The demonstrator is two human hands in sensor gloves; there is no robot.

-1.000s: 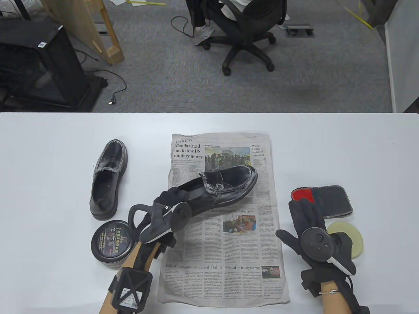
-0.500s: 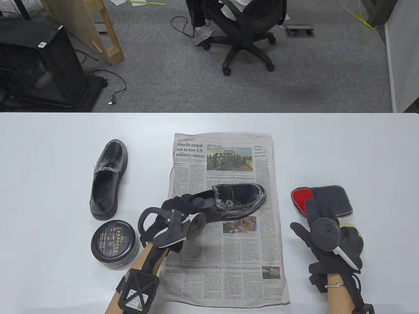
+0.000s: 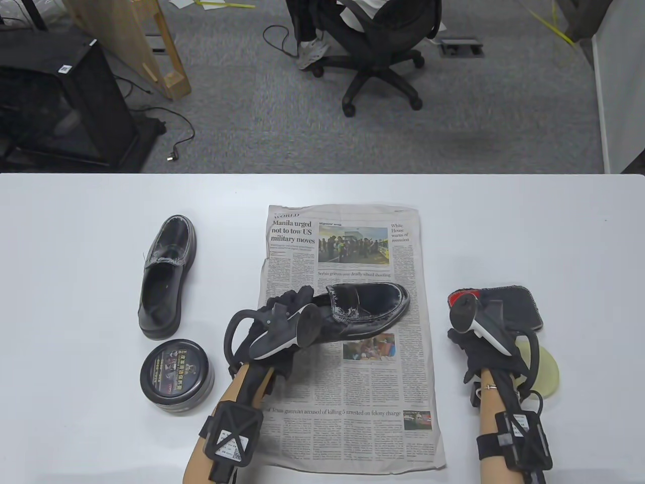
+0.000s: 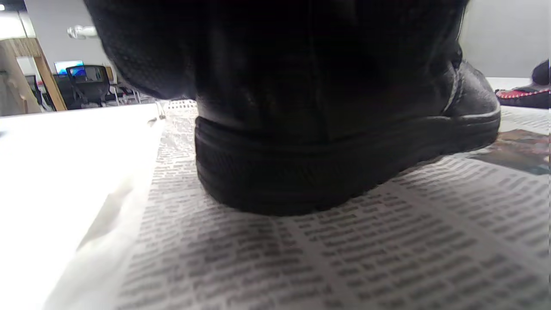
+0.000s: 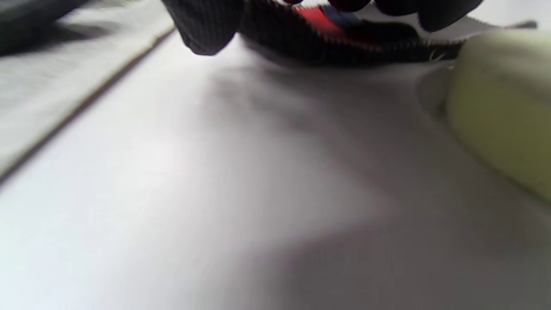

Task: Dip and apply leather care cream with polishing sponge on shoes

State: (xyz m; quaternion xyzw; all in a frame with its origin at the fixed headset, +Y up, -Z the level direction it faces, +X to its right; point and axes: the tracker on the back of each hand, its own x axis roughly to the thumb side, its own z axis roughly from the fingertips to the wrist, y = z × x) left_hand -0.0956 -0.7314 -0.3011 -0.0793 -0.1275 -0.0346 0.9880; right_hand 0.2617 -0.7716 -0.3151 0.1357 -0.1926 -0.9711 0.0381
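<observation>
The left hand (image 3: 282, 315) is gripping the heel of the shoe (image 3: 365, 307) lying toe-rightward on the newspaper (image 3: 352, 383), while the right hand (image 3: 478, 348), its finger spread indiscernible, is hovering just left of the nearer polishing sponge (image 3: 546, 370).

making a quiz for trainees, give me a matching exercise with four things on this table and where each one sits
Things:
1. held shoe
2. spare shoe
3. cream tin
4. sponge

Places:
a. bare table, near the spare shoe's heel
b. beside the right hand, near the cloth
c. on the newspaper, heel at the left hand
d. bare table, left of the newspaper

Pairs: 1-c, 2-d, 3-a, 4-b
</observation>
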